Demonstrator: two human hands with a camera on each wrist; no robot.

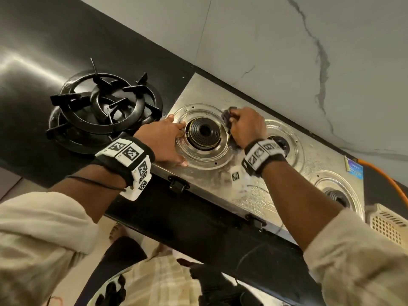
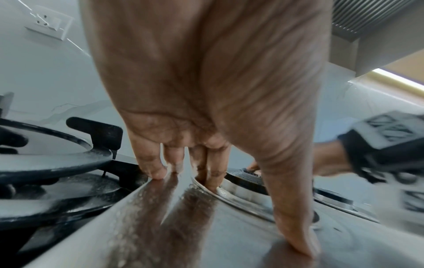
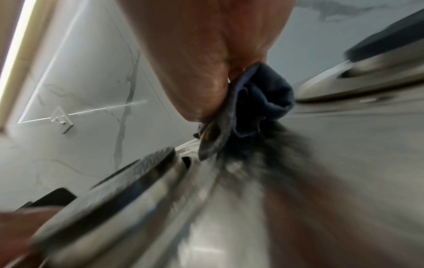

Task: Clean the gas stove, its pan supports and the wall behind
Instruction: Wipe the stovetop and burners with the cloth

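The stove (image 1: 260,191) sits on the worktop (image 1: 26,120), supports (image 1: 103,107) stacked beside it. My right hand (image 1: 247,127) grips the cloth (image 1: 228,117) by the burner (image 1: 204,134); my left hand (image 1: 163,140) presses flat. The wet steel could let that palm slip.

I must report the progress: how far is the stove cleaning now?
Done: the pan supports are off the stove, stacked on the counter beside it. In hand: the right hand rubs a dark cloth beside the left burner, while the left hand steadies the stove top. Left, apparently: the other two burners, the supports, the wall.
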